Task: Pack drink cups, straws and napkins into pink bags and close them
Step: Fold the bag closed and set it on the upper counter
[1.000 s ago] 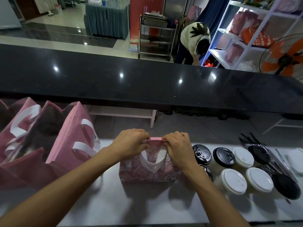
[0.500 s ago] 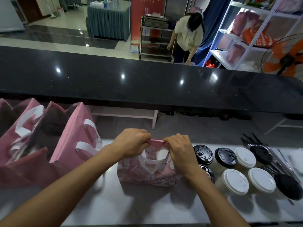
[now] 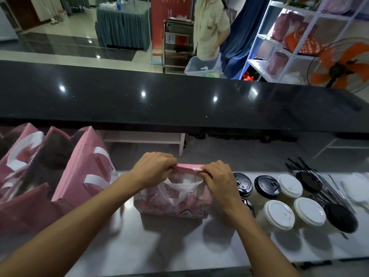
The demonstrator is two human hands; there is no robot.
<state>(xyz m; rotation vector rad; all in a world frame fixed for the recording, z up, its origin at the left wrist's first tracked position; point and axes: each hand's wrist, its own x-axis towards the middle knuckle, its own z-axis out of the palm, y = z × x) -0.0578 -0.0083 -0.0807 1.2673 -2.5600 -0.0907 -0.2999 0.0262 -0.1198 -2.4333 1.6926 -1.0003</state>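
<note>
1. A small pink patterned paper bag with a white flat handle [image 3: 175, 198] stands upright on the pale glossy work counter [image 3: 179, 246], roughly at its middle and close to the person.
2. The left hand [image 3: 153, 168] has its fingers curled over the left end of the bag's folded top edge, pinching it.
3. The right hand [image 3: 217, 176] pinches the right end of that same top edge, fingers curled, with a short white strip showing just beside its fingertips.
4. The bag's top is pressed flat between the two hands; what is inside cannot be seen.
5. To the left, a cluster of larger plain pink paper bags with white handles [image 3: 83, 168] stands open-mouthed on the counter, near the small bag but not touching it.
6. To the right, just beside the right wrist, stand several drink cups: black-lidded cups [image 3: 266, 186] in the far row and beside the wrist, and white-lidded cups [image 3: 278, 214] nearer the front.
7. Further right, a bundle of black straws in clear wrappers [image 3: 311, 172] lies across the counter, partly under a black lid.
8. White napkins [image 3: 357, 188] lie at the far right edge, blurred.
9. Behind runs a raised black polished stone ledge [image 3: 179, 100].
10. Beyond it, another person in a light shirt [image 3: 209, 27] stands by a clear plastic bin [image 3: 203, 65].
</note>
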